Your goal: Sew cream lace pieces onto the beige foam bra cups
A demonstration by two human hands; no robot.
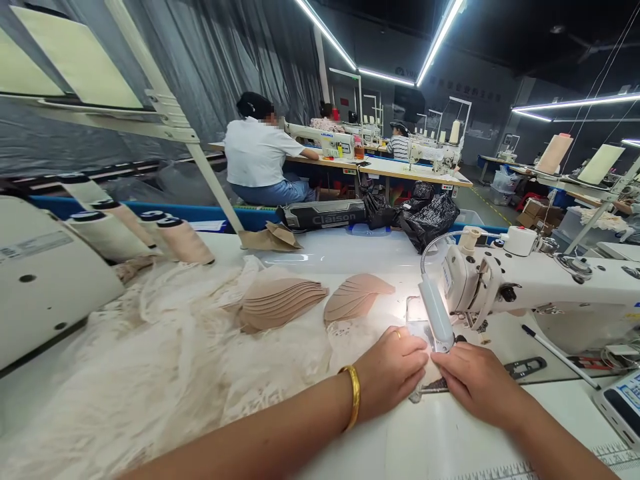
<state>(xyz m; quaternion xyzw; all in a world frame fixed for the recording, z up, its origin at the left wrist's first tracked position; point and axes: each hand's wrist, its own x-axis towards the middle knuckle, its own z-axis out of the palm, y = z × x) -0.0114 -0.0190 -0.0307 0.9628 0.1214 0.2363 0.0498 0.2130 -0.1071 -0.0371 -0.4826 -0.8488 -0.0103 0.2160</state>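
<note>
My left hand (393, 370), with a gold bracelet and a ring, rests at the front of the sewing machine (500, 280), its fingers curled and closed. Close on its right, my right hand (480, 380) has its fingers pressed together below the lit lamp (435, 310). A little pale material shows between the fingertips; the hands hide most of what they grip, and the lamp covers the needle area. Left of the machine lie two fanned stacks of beige curved pads, a larger stack (283, 303) and a smaller stack (355, 297), on cream lace fabric (165, 360).
Thread cones (185, 240) stand at the left beside another machine (50, 280). Black thread snips (525, 367) and a white pen-like stick (560, 357) lie right of my hands. Black plastic bags (427, 213) sit behind the table. A co-worker (263, 153) sits at another machine ahead.
</note>
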